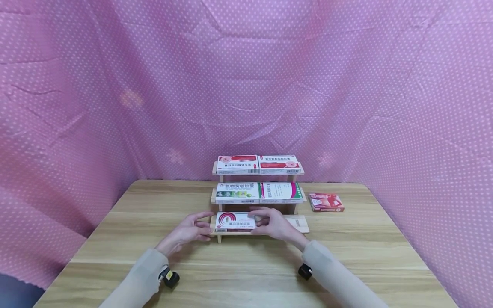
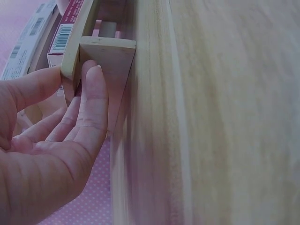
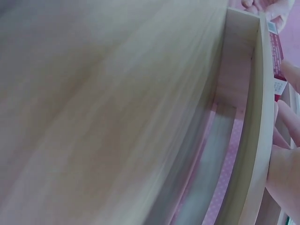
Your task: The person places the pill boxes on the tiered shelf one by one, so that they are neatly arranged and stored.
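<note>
A white medicine box [image 1: 236, 221] with a red swirl lies on the left half of the lowest step of a wooden tiered shelf [image 1: 302, 223]. At the box's right end, my right hand [image 1: 274, 223] grips it between thumb and fingers; in the right wrist view that hand [image 3: 287, 164] is partly cut off by the frame edge. My left hand [image 1: 191, 228] pinches the left end of the lowest step. In the left wrist view, the thumb of this left hand [image 2: 61, 126] lies on the board's upper side and the fingers reach underneath.
On the middle step lie a green-and-white box [image 1: 237, 192] and a box with a magenta stripe [image 1: 279, 191]. Two red-and-white boxes, one left [image 1: 236, 164] and one right [image 1: 279, 164], occupy the top step. A red box [image 1: 326, 202] lies on the table right of the shelf.
</note>
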Available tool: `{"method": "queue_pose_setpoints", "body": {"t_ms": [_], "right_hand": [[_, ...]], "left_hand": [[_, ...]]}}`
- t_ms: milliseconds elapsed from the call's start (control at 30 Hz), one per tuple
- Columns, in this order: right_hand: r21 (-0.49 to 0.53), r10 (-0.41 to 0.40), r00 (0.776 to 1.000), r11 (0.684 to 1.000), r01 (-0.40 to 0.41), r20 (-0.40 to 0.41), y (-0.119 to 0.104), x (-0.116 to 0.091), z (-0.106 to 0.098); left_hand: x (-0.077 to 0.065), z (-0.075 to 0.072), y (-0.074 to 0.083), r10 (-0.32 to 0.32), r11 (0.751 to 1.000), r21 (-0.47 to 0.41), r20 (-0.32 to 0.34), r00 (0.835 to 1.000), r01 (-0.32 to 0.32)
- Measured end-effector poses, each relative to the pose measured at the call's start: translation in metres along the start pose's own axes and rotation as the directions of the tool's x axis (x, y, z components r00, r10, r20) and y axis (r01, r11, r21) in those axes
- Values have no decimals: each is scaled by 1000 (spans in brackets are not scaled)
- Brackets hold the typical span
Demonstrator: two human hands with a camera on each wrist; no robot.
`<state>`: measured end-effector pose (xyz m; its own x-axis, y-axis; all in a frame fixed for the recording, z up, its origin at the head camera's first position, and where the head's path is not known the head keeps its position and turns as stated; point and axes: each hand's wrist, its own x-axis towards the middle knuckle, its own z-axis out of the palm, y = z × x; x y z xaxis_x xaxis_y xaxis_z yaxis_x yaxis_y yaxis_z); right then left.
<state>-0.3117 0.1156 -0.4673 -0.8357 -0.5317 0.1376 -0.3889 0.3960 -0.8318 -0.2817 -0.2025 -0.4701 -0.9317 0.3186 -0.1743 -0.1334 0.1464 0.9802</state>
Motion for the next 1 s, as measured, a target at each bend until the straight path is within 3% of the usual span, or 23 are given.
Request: {"method": "queue_pose_setpoints", "body": {"t_ms": [300,500,1000], "right_hand": [[34,18,1000,999,-17,-15,8,-20,-22],[71,40,999,997,-40,-5,19,-32,-39],[104,14,1000,994,-15,9,48,-55,-99]], "left_hand": [[0,1,1,2,1000,-20,-5,1000,-2],[1,-1,-1,22,998,-51,29,999,-20],[1,-1,-2,43,998,-43,45,998,-41]]}}
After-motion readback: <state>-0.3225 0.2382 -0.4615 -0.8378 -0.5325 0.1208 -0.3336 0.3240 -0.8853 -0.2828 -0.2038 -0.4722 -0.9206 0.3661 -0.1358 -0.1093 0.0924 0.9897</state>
